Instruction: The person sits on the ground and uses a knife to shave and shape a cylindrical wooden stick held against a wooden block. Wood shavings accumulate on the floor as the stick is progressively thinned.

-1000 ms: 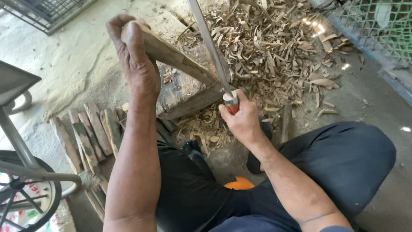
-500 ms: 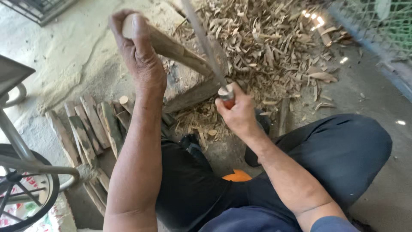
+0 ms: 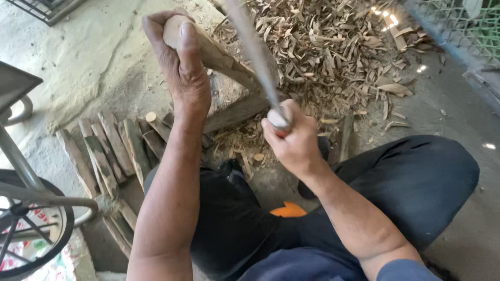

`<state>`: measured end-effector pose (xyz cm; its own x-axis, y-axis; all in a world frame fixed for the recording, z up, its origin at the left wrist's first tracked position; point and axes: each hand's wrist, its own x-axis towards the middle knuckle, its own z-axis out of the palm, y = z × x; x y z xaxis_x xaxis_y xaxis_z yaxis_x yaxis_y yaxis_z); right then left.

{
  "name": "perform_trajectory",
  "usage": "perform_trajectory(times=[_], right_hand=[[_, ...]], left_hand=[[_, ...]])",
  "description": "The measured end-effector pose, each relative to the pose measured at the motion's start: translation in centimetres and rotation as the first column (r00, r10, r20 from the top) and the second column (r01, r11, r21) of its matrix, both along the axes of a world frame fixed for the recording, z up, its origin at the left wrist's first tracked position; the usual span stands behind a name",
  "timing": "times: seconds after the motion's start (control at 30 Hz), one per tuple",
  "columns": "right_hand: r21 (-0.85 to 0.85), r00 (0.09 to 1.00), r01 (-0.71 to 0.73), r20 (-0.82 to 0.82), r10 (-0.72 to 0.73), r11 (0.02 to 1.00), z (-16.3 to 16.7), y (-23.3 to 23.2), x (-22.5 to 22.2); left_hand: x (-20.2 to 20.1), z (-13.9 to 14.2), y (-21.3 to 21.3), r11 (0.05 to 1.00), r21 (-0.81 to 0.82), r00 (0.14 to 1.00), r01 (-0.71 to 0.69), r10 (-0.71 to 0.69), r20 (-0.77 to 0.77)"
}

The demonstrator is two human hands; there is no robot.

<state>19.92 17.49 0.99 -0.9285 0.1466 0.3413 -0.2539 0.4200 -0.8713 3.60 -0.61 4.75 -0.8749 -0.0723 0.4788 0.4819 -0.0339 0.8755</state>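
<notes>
Head camera, looking down past your knees: your left hand (image 3: pixel 182 67) was raised with the arm stretched almost straight out from the lower edge of the frame, fingers curled fully shut around the upper end of a wooden stick (image 3: pixel 219 54), the thumb laid flat along its top. The stick slanted down and away to the right, its lower end resting on a chopping block (image 3: pixel 234 101) set on the concrete floor (image 3: pixel 94 57).

Your right hand (image 3: pixel 294 143) was clenched in a tight fist around the handle of a long blade (image 3: pixel 255 52), wrist cocked, forearm angling in from the lower right. The blade rose up from the fist, blurred, and crossed just beside the stick's lower half; whether the edge touched the wood cannot be told.

Beyond the block, a wide heap of wood shavings (image 3: pixel 333 52) covered the floor toward the top edge. To the left of your left forearm, a row of split wood pieces (image 3: pixel 112 151) lay side by side on the ground. A bicycle wheel (image 3: pixel 31 229) stood at the lower left corner, and green wire mesh (image 3: pixel 458 26) filled the top right corner.
</notes>
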Motion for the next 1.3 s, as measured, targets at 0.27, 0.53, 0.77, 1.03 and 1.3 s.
perform_trajectory(times=[0.27, 0.53, 0.77, 1.03, 1.3], right_hand=[[0.032, 0.932, -0.017, 0.362, 0.004, 0.999, 0.8, -1.2, -1.1], [-0.035, 0.997, 0.017, -0.076, -0.020, 0.999, 0.3, -0.4, 0.6], [0.111, 1.000, -0.014, 0.019, 0.012, 0.994, -1.1, -0.1, -0.7], [0.104, 0.979, 0.103, 0.168, -0.120, 0.989, -2.0, 0.1, -0.6], [0.029, 0.995, 0.049, 0.089, -0.051, 0.998, 0.4, 0.6, 0.5]], left_hand=[[0.5, 0.5, 0.1, 0.997, -0.079, 1.000, -0.024, 0.025, 0.006], [1.1, 1.0, 0.3, 0.997, -0.078, 1.000, 0.001, -0.002, -0.007], [1.1, 0.9, 0.4, 0.996, -0.088, 0.996, -0.013, 0.006, -0.090], [0.8, 0.9, 0.1, 0.996, -0.093, 1.000, -0.008, 0.007, -0.019], [0.9, -0.1, 0.2, 0.996, -0.092, 1.000, -0.011, 0.013, 0.019]])
